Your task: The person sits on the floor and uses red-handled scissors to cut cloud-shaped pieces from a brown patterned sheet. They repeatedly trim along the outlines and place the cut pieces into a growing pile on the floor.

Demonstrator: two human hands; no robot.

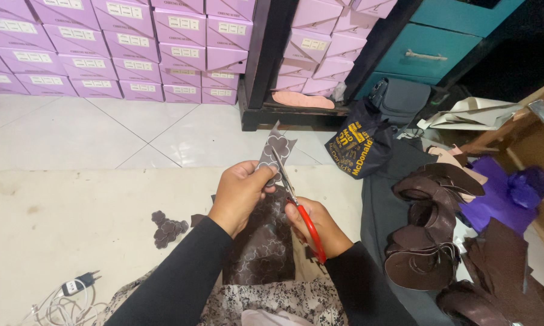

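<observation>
A small patterned brown piece (276, 154) stands upright at frame centre, pinched at its lower edge by the left hand (239, 194). At its 4 o'clock, the right hand (316, 226) grips red-handled scissors (296, 202), blades meeting the piece. Below, at 6 o'clock, hangs a larger patterned brown sheet (265, 241). Cut flower shapes (166, 228) lie at 8 o'clock; dark brown shoe uppers (426, 241) pile at 3 o'clock.

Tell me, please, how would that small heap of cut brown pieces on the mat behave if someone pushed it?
The cut pieces look thin and flat, so they would probably slide and scatter rather than roll. They seem light for their size. Being loosely overlapped on the mat, the heap would likely spread apart rather than move as one.
</observation>
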